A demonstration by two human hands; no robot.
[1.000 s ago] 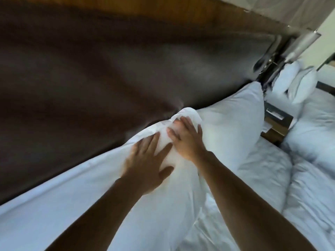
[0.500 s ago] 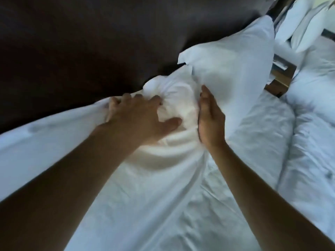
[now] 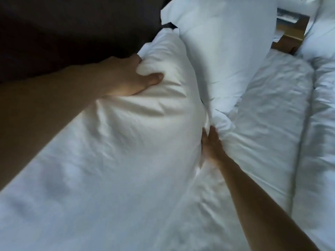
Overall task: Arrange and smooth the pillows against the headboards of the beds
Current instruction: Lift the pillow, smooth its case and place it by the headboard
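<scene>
The soft, light near pillow (image 3: 141, 109) dents under the left hand (image 3: 126, 77) clenching its top edge, while the right hand (image 3: 211, 144) presses flat against its side.

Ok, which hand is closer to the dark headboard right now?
Left. The left hand grips the near pillow's top corner right beside the headboard; the right hand is at the pillow's lower edge, farther away.

Bedroom (hotel-like): 2 beds (image 3: 262, 124), pillows (image 3: 223, 51), headboard (image 3: 72, 24).
</scene>
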